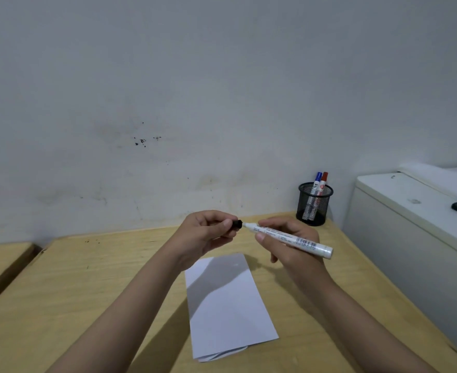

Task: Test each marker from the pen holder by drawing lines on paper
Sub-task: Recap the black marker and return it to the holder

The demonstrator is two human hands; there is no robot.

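Above the paper [228,305], mid-desk, I log both hands raised. Right hand [291,246]: fingers wrapped around the white marker [289,238], barrel slanting down to the right, tip end pointing left. Left hand [205,235]: fingertips pinched on the black cap [237,224], which sits right at the marker's tip; I cannot tell whether cap and tip touch. Paper: white, folded, lying flat on the wooden desk [87,292], near edge showing layered sheets. Far right corner: black mesh pen holder [314,204] against the wall, holding a blue marker [317,181] and a red marker [323,181], both upright, side by side.
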